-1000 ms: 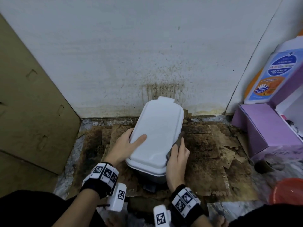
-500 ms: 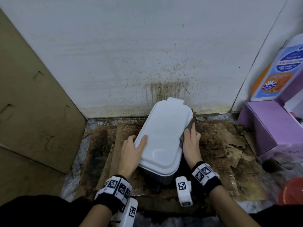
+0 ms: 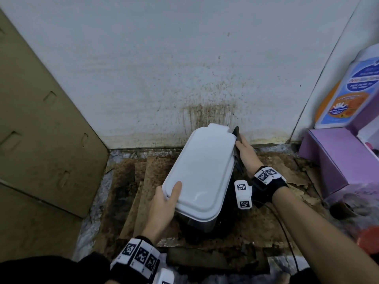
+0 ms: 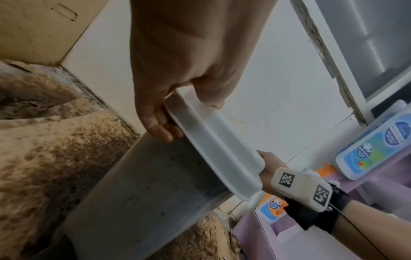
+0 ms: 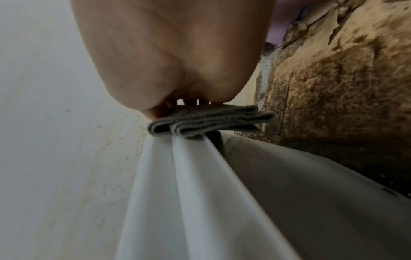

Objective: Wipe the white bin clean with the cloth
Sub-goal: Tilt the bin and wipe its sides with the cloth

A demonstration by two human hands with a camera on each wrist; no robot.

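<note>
1. A white bin (image 3: 202, 171) with its lid closed stands on stained brown cardboard (image 3: 131, 193) on the floor, close to a white wall (image 3: 184, 58) marked with brown splashes.
2. The left hand (image 3: 164, 203) grips the near left corner of the lid, thumb on top and fingers curled under the rim.
3. The right hand (image 3: 245, 152) holds a folded grey cloth (image 5: 209, 121) pressed against the far right edge of the lid.
4. Flat cardboard sheets (image 3: 41, 130) lean at the left.
5. A purple box (image 3: 336, 160) sits at the right, with a blue-labelled bottle (image 3: 348, 89) behind it.
</note>
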